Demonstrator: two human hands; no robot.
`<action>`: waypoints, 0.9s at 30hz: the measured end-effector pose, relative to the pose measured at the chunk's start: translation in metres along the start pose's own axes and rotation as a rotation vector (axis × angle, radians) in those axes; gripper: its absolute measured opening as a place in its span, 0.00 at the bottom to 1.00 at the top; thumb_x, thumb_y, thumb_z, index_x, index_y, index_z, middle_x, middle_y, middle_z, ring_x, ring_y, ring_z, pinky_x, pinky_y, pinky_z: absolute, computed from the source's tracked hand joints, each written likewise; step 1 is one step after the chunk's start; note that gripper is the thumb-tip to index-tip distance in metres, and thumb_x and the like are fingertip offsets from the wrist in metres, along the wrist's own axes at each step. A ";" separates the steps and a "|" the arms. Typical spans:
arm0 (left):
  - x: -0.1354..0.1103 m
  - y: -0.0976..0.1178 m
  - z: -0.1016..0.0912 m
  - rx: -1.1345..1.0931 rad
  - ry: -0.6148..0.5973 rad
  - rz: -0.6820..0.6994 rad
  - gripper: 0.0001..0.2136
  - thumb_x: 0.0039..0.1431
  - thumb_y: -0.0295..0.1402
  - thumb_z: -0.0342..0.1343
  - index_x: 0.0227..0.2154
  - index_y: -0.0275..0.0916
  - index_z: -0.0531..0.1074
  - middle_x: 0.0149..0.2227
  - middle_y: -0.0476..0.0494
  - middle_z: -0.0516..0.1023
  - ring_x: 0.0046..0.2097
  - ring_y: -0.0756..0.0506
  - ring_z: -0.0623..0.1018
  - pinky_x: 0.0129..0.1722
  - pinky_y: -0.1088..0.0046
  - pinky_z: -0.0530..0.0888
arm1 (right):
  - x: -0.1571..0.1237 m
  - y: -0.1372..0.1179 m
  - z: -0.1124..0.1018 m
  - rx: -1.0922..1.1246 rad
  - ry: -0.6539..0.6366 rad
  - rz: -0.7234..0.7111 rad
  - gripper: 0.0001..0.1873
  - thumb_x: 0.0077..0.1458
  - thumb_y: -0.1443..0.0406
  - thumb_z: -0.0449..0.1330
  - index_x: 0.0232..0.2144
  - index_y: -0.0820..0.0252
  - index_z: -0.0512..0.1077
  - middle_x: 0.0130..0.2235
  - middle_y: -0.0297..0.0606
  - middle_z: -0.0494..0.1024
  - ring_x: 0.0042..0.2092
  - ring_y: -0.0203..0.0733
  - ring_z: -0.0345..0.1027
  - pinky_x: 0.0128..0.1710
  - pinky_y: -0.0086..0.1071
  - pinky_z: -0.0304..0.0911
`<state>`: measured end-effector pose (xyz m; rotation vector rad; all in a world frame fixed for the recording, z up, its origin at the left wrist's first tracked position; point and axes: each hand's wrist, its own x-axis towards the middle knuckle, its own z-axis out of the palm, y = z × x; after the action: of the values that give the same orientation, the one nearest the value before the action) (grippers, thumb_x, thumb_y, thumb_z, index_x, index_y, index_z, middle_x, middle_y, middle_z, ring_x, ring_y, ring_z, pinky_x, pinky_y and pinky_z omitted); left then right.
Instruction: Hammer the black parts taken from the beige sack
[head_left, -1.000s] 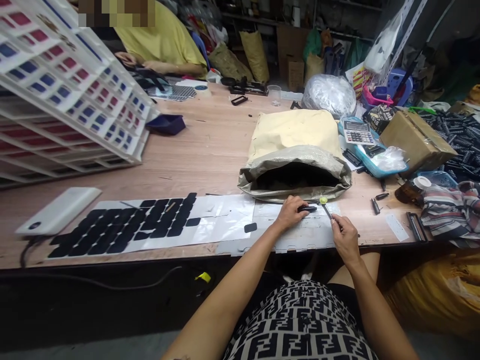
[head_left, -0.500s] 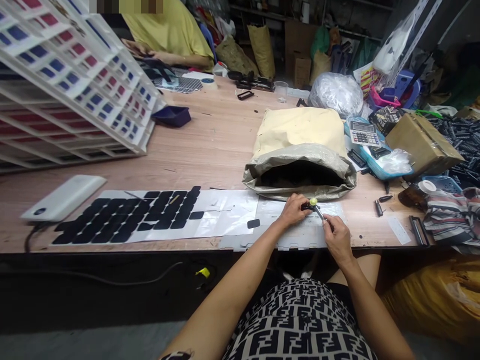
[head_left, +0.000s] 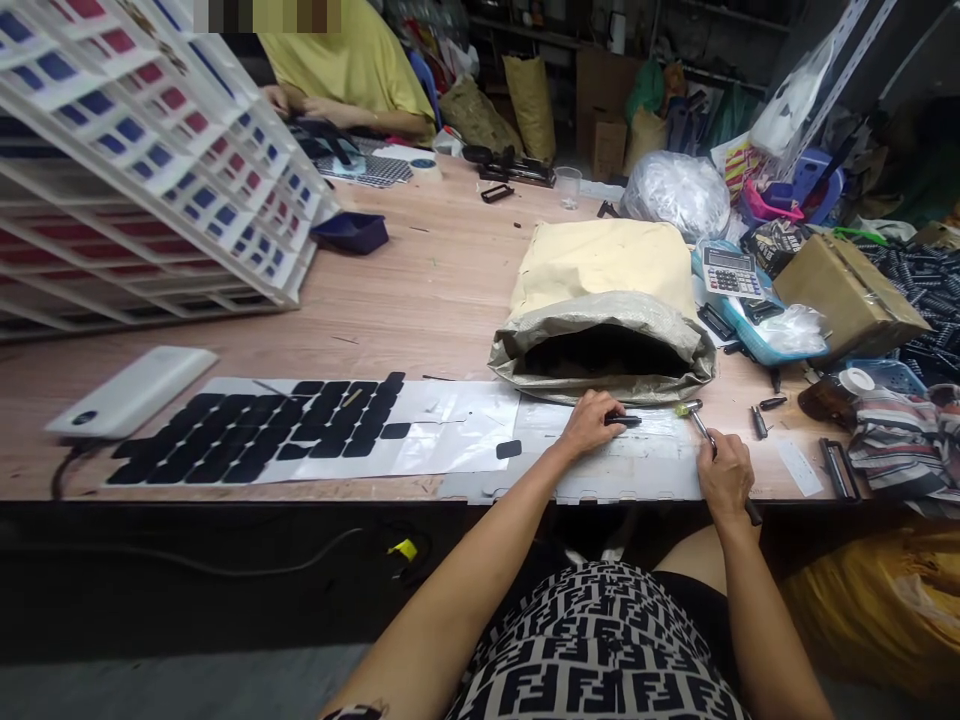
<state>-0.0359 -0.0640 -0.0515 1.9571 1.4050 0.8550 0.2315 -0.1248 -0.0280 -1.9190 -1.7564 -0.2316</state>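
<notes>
My right hand (head_left: 725, 474) is closed round the handle of a small hammer (head_left: 705, 428), whose yellowish head rests at or just above the table. Just in front of the sack, my left hand (head_left: 592, 422) grips a small black part (head_left: 624, 420); its fingers hide some of it, and its exact kind cannot be made out. Both hands are over a grey sheet (head_left: 555, 475) at the table's front edge. Behind them lies a yellowish sack (head_left: 600, 255) with its dark mouth facing me. A loose black rounded piece (head_left: 508, 450) lies left of my left hand.
Rows of black rounded pieces (head_left: 217, 440) lie on white paper at left, beside a white device (head_left: 131, 393). A tilted white plastic rack (head_left: 292, 285) stands behind. Rightward are a calculator (head_left: 731, 270), a cardboard box (head_left: 840, 295) and a jar (head_left: 829, 393). A person in yellow (head_left: 352, 70) sits opposite.
My right hand has moved right with the hammer, taking its head away from the black part. My left hand has stayed nearly in place, and more of the black part shows.
</notes>
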 end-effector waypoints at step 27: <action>-0.133 0.049 -0.007 0.022 -0.146 0.279 0.10 0.67 0.33 0.50 0.45 0.43 0.76 0.37 0.43 0.80 0.36 0.47 0.79 0.36 0.71 0.78 | -0.009 0.005 0.008 -0.215 0.032 -0.059 0.14 0.63 0.65 0.53 0.47 0.59 0.75 0.38 0.43 0.72 0.40 0.47 0.60 0.36 0.38 0.50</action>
<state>-0.0447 -0.2039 -0.0313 2.2180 1.0790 0.8015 0.2329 -0.1287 -0.0401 -1.9997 -1.8312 -0.4873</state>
